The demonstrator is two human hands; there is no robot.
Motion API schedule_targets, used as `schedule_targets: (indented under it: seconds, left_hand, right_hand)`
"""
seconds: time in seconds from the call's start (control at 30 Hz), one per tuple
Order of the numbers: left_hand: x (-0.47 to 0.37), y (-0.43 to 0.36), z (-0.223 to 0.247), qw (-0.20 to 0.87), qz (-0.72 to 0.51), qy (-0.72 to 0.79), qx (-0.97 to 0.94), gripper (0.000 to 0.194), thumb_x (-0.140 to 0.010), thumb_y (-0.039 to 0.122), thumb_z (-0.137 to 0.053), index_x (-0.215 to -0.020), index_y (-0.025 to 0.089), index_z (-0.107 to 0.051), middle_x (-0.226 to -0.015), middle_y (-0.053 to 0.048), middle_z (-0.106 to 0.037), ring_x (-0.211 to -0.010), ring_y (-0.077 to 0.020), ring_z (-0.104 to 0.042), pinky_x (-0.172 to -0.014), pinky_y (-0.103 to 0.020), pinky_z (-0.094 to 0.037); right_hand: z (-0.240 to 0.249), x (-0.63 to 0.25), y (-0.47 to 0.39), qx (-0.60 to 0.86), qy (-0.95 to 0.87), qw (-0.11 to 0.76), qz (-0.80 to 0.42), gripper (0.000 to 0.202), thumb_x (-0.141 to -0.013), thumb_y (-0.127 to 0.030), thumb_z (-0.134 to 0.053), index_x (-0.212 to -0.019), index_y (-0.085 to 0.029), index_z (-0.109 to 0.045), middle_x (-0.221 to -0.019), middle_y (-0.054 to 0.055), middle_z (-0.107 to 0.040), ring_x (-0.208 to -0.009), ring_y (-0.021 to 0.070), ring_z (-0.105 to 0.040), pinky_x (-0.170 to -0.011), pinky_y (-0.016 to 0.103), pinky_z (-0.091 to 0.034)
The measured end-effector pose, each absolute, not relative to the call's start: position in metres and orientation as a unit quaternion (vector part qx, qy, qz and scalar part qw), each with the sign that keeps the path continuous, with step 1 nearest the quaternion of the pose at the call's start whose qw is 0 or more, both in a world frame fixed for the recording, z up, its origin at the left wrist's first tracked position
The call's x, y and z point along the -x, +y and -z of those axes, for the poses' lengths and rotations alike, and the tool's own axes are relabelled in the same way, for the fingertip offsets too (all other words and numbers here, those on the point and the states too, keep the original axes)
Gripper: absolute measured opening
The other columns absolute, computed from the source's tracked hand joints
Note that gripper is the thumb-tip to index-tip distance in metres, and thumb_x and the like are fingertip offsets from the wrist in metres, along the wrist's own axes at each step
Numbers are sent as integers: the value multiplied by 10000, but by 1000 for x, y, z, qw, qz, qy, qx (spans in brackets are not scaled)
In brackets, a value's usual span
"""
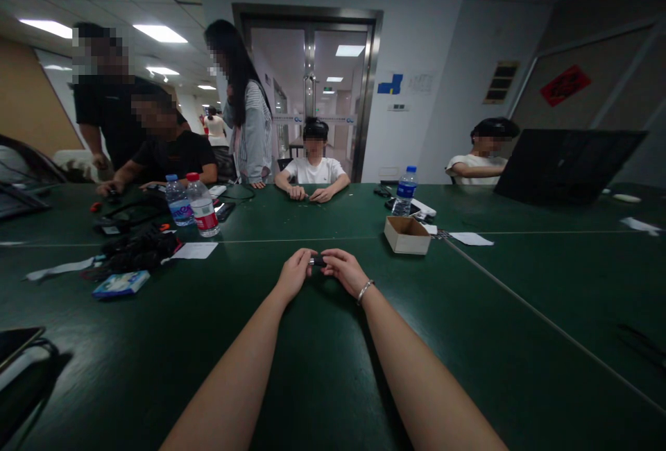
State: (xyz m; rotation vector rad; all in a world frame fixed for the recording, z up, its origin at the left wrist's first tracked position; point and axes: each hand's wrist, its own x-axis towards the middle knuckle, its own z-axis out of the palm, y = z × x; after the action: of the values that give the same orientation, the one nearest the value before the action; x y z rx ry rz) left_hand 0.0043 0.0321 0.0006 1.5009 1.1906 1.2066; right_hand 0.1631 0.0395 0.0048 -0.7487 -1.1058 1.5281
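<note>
As both forearms (229,368) converge, fingers (333,261) grip a small dark object (318,261).

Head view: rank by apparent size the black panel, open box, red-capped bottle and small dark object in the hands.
Black panel
Open box, red-capped bottle: too alike to rank
Small dark object, partly covered
</note>
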Motion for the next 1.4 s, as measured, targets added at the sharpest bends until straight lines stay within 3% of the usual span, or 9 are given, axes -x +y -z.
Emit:
schedule_targets:
  seconds: [0.27, 0.6, 0.83, 1.13, 1.4]
  left_hand:
    - [-5, 29, -5, 434, -500, 457, -595, 294, -757, 283, -471, -1023, 202, -564, -715, 9, -503, -517, -79, -431, -444, -164, -302]
    - [-4, 29, -4, 420, -483, 453, -621, 358, -834, 452, -403, -940, 172, -601, -586, 22, -470, -474, -86, -403, -455, -185, -309]
    - [-4, 27, -7, 438, -491, 458, -598, 290, -771, 328, -496, -1016, 193, -569, -671, 14, -510, -495, -79, -435, -435, -170, -303]
    - [-4, 29, -5, 418, -485, 459, -616, 379, -838, 459, -386, -952, 161, -592, -579, 18, -478, -475, -85, -414, -443, -177, -314]
    - [-5, 30, -3, 424, -496, 451, -609, 285, -787, 347, -459, -981, 179, -582, -638, 24, -486, -483, -75, -410, -438, -169, -300]
  right_hand:
    - [-4, -163, 40, 314, -463, 529, -638, 302, -579, -245, -785, -821, -127, -647, -666, 17, -607, -563, 104, -581, -507, 188, -490]
    - [-4, -163, 40, 317, -464, 525, -639, 286, -584, -236, -788, -808, -127, -647, -654, 17, -599, -567, 106, -575, -509, 192, -491]
    - [-2, -163, 42, 313, -459, 530, -641, 300, -588, -233, -787, -827, -121, -643, -666, 24, -612, -563, 107, -583, -511, 184, -491]
    - [-3, -163, 41, 306, -465, 527, -643, 293, -590, -235, -782, -827, -124, -648, -672, 20, -612, -565, 103, -582, -523, 183, -496]
    - [-2, -162, 42, 314, -462, 532, -637, 315, -570, -250, -788, -818, -121, -643, -668, 21, -615, -551, 100, -579, -502, 175, -487]
